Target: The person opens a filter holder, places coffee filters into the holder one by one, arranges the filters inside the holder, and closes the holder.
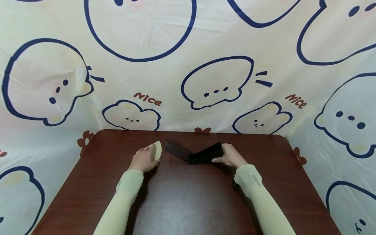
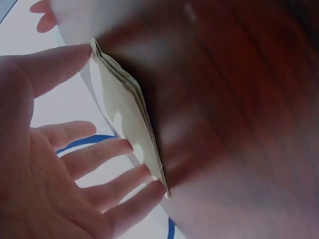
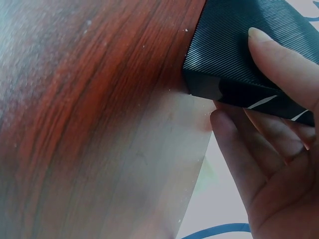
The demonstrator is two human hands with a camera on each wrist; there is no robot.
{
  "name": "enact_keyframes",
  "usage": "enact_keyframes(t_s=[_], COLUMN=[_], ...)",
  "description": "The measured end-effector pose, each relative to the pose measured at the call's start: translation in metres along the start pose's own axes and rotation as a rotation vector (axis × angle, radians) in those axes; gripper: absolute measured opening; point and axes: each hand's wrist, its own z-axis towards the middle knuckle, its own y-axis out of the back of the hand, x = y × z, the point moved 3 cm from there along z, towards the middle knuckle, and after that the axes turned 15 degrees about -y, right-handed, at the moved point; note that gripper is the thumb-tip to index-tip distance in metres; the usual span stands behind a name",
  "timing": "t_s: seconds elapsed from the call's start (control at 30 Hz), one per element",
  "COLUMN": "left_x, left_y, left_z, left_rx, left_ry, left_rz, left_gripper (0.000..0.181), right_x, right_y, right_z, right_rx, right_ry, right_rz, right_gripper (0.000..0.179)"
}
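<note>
The thumb [image 2: 60, 64] and fingertips of the left hand [image 1: 143, 160] pinch a thin cream folded piece [image 2: 118, 107] between its two ends, the palm clear of its face; the right hand [image 1: 230, 156] grips a black case [image 3: 232, 42], thumb pressed on the ribbed face and fingers beneath the narrow side. The folded piece is held at the far part of the dark wooden table [image 1: 173, 199], left of the case and apart from it; its layered edges suggest something light, soft and bendable, likely to buckle if squeezed end to end, so a flat pinch across the layers near the middle looks surer. The case spreads in a V on the table, its two long halves meeting low at the centre; it looks light and stiff, and the fine ribs should give the thumb some bite, while the smooth side may slip. Its outer end is a sound place to hold, though the joint probably deserves gentle handling. Pale sleeves [image 1: 121, 202] cover both forearms, and a printed sheet [image 1: 164, 78] hangs beyond the table.
</note>
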Motion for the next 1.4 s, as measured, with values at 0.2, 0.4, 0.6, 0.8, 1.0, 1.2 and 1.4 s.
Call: enact_keyframes(t_s=[0.2, 0.4, 0.6, 0.8, 1.0, 1.2, 1.4], left_x=[-0.0027, -0.0058, -0.0068, -0.0048, -0.0076, -0.0099, -0.0075], left_y=[0.0003, 0.0004, 0.0027, 0.0018, 0.0036, 0.0035, 0.003], left_z=[0.0007, 0.0007, 0.0008, 0.001, 0.0026, 0.0032, 0.0047], left_rx=[0.015, 0.045, 0.025, 0.006, -0.003, 0.038, 0.006], left_ry=[-0.045, -0.067, -0.083, -0.094, -0.101, -0.098, -0.136], left_rz=[-0.015, -0.021, 0.057, 0.112, 0.138, 0.124, 0.077], left_gripper=[0.073, 0.069, 0.061, 0.059, 0.062, 0.058, 0.037], right_x=[-0.0001, -0.0012, -0.0013, -0.0014, -0.0012, -0.0011, -0.0005], right_y=[-0.0004, -0.0001, 0.0003, -0.0003, 0.0014, 0.0003, 0.0005], right_z=[-0.0001, 0.0014, 0.0019, 0.002, 0.002, 0.0017, 0.0012], right_rx=[0.003, 0.004, 0.007, 0.012, 0.001, 0.014, 0.009], right_ry=[-0.005, -0.017, -0.047, -0.034, -0.04, -0.035, -0.026], right_rz=[-0.004, -0.011, -0.015, -0.011, -0.007, -0.011, -0.01], right_gripper=[0.048, 0.067, 0.081, 0.067, 0.056, 0.072, 0.044])
